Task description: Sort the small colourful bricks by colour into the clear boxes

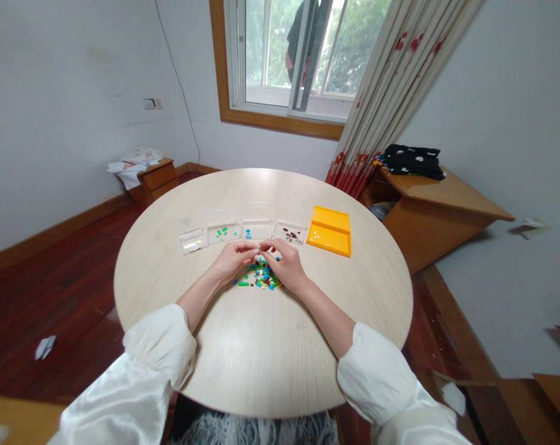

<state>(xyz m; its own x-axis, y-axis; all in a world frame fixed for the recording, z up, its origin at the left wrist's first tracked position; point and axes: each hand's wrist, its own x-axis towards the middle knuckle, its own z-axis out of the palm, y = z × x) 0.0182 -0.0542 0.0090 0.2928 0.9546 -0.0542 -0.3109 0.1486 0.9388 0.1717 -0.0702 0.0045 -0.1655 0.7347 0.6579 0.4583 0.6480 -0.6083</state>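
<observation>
Both my hands meet over a small pile of coloured bricks (260,278) in the middle of the round table (243,346). My left hand (233,259) and my right hand (284,262) are pinched, fingertips touching, around a tiny pale piece that I cannot make out. Behind the pile runs a row of clear trays: one with pale pieces (193,241), one with green bricks (223,233), one with a blue brick (256,229) and one with brown bricks (290,232). An orange tray (330,230) ends the row on the right.
A wooden desk (437,204) with a black spotted cloth (412,159) stands at the right by the curtain (386,93). A small cabinet (156,178) with papers sits at the left wall. Scraps of paper lie on the dark wooden floor.
</observation>
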